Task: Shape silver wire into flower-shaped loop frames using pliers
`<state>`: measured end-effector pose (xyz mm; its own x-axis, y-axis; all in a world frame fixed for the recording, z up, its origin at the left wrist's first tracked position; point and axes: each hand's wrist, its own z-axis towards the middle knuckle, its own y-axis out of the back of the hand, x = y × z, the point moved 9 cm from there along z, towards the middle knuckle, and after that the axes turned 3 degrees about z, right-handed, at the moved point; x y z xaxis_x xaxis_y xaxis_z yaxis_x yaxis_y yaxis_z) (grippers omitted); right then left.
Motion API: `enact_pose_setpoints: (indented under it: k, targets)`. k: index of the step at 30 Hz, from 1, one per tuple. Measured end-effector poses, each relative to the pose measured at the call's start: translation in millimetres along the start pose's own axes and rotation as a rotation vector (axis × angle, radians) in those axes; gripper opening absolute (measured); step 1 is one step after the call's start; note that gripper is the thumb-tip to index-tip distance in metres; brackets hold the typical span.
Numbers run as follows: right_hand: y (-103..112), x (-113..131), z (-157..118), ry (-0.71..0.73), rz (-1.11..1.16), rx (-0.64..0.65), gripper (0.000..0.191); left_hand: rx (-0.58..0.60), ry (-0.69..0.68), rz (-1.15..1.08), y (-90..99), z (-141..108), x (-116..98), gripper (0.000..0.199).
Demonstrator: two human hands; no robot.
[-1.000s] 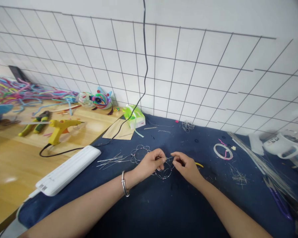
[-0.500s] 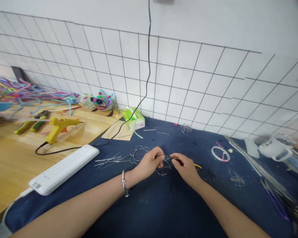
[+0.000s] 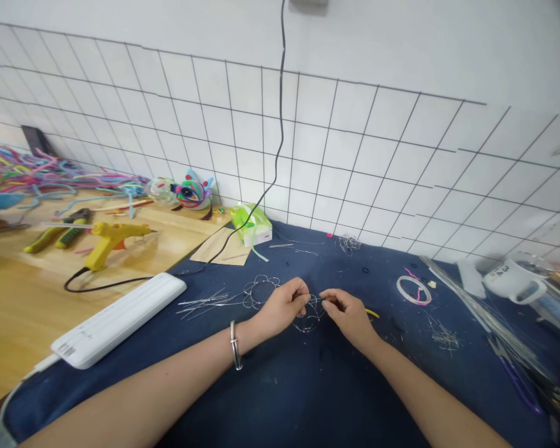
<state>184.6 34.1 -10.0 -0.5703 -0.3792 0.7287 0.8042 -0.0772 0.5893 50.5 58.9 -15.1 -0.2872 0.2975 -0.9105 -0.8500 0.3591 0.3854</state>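
Here, hands (image 3: 284, 306) (image 3: 348, 316) pinching wire loops (image 3: 307, 330); mug (image 3: 508, 285) apparently marked "34"; power strip (image 3: 121, 318) print illegible.

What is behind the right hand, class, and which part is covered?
A curved yellow end pokes out past the right hand, against the dark blue cloth. The hand covers whatever it continues into, so we cannot tell what it belongs to.

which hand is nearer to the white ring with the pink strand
Right. The right hand is on the ring's left side in the picture; the left hand is farther off in that direction, beyond the right hand.
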Motion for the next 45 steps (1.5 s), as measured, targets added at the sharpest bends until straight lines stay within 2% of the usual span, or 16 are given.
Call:
enact_pose_setpoints:
  k: [12, 17, 23, 29, 38, 45]
  targets:
    - [8.4, 24.0, 0.8, 0.244, -0.285, -0.046, 0.017, 0.033, -0.011, 0.077, -2.6, -0.4, -1.5, 0.008]
    - [6.5, 31.1, -1.3, 0.313, -0.382, -0.05, 0.017, 0.078, 0.018, -0.02, -6.1, -0.7, 3.2, 0.006]
    - [4.7, 31.3, -2.6, 0.34, -0.439, -0.053, 0.017, 0.201, 0.114, -0.28, -16.4, -1.5, 11.1, 0.009]
    - [4.3, 30.1, -2.5, 0.358, -0.452, -0.062, 0.018, 0.25, 0.182, -0.429, -19.7, -1.9, 16.0, 0.021]
    - [3.1, 26.5, -2.0, 0.359, -0.45, -0.073, 0.017, 0.249, 0.135, -0.399, -16.9, -1.8, 11.3, 0.037]
    - [2.6, 21.4, -1.5, 0.355, -0.425, -0.079, 0.017, 0.275, 0.107, -0.338, -15.2, -3.3, 2.9, 0.032]
